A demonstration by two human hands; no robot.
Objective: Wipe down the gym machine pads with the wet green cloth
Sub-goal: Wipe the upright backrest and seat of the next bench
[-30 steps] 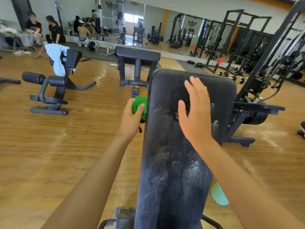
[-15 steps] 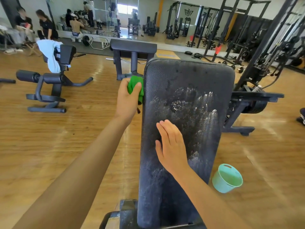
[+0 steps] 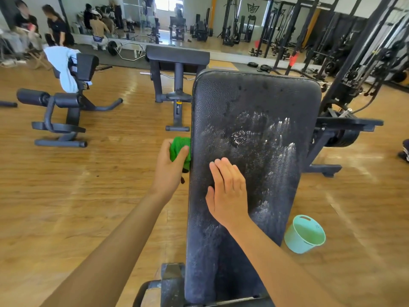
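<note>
Wood gym floor (image 3: pixel 88 185), streaked black pad (image 3: pixel 254 103); left hand (image 3: pixel 170 167) fingers grasp green cloth (image 3: pixel 180 145); right hand (image 3: pixel 228 193) flat, fingers released.

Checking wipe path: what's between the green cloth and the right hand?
Head view: between green cloth and right hand, only the left edge of the pad and a bare strip of its surface.

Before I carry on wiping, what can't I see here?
Head view:
green cloth: mostly hidden behind the left hand gripping it and the pad edge; contact with the pad's side unclear.
Pad under the right hand and forearm: covered.
Pad's lower end: cut off by the bottom edge.
bucket: partly behind the pad; water inside unreadable.
</note>
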